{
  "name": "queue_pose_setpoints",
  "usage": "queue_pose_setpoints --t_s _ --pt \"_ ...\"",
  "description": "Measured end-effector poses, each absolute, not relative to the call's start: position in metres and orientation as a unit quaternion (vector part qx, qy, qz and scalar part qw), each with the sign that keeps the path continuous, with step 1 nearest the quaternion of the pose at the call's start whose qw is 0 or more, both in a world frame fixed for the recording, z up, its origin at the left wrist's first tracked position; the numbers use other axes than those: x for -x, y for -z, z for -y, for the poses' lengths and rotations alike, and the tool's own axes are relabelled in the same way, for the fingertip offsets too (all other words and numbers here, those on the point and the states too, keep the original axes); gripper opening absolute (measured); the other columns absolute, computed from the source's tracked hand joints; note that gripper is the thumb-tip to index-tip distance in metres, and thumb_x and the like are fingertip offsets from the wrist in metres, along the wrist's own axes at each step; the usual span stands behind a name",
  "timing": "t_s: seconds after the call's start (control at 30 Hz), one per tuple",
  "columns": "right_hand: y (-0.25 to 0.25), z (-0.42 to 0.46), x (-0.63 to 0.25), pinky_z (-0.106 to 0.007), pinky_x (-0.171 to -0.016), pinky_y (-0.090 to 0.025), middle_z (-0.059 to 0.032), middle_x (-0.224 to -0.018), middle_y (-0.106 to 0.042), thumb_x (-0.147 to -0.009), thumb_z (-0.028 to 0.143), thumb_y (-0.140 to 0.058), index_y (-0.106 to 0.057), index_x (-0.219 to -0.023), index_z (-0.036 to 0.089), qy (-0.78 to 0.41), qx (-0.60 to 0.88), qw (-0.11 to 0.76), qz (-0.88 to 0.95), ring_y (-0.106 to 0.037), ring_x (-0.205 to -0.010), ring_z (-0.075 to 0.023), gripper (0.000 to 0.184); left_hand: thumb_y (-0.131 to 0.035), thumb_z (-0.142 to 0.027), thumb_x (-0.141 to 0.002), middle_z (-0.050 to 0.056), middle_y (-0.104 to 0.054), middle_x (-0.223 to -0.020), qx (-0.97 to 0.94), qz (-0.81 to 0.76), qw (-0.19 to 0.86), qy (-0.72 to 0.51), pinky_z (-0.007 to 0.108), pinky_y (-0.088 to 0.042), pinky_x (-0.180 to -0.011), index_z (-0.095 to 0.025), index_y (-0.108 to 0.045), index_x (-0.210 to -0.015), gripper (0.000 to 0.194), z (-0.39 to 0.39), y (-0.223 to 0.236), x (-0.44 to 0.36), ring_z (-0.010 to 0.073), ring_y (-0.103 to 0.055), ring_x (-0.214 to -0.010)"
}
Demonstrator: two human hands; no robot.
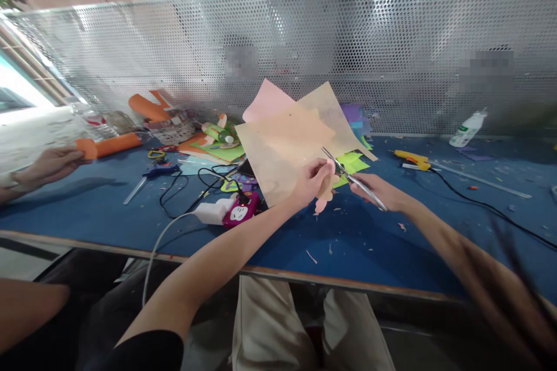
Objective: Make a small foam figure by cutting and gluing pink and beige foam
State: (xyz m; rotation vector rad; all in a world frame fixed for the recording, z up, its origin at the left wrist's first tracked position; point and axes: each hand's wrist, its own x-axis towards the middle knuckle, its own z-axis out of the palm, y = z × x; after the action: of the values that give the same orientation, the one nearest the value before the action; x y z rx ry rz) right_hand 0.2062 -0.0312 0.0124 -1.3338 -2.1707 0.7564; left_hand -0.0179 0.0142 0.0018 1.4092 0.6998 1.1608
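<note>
My left hand (315,178) pinches a small pink and tan paper cutout (322,200) above the table's front half. Scissors (363,188) are gripped in my right hand (376,190), their blades pointing up and left against the cutout's upper edge. I cannot tell whether the blades are closed on the paper. Behind my hands lie a large tan sheet (278,151) and a pink sheet (267,101), partly overlapping. Bright green paper pieces (354,162) show beneath the right side of the tan sheet.
A purple power strip (243,208) with a white plug and cables sits left of my forearm. A blue glue gun (161,170), a yellow glue gun (411,158) and a white glue bottle (467,129) lie around. Another person's hand (56,165) holds orange paper (111,145).
</note>
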Motion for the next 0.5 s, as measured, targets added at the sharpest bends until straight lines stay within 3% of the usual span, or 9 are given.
queue_pose_setpoints --t_s 0.23,0.5 --pt "-0.0109 0.0310 -0.2005 -0.030 -0.061 -0.040 0.0004 -0.079 -0.049 -0.095 0.071 -0.044 -0.050 -0.088 0.022 -0.307 0.476 0.244 0.787 -0.045 -0.068 -0.0157 0.050 -0.064 -0.061 -0.089 0.001 -0.063 -0.074 -0.600 -0.275 0.553 -0.508 0.025 -0.059 -0.053 -0.019 -0.062 -0.092 0.042 -0.0116 -0.0052 0.0191 0.0109 -0.062 -0.057" --pt "-0.0076 0.0319 -0.1974 -0.031 -0.063 -0.043 -0.0007 -0.082 -0.049 -0.094 0.073 -0.043 -0.050 -0.090 0.023 -0.325 0.465 0.255 0.783 -0.047 -0.072 -0.0172 0.051 -0.063 -0.059 -0.090 0.001 -0.064 -0.074 -0.618 -0.279 0.543 -0.495 0.023 -0.056 -0.049 -0.018 -0.059 -0.092 0.041 -0.0080 -0.0068 0.0196 0.0110 -0.063 -0.054"
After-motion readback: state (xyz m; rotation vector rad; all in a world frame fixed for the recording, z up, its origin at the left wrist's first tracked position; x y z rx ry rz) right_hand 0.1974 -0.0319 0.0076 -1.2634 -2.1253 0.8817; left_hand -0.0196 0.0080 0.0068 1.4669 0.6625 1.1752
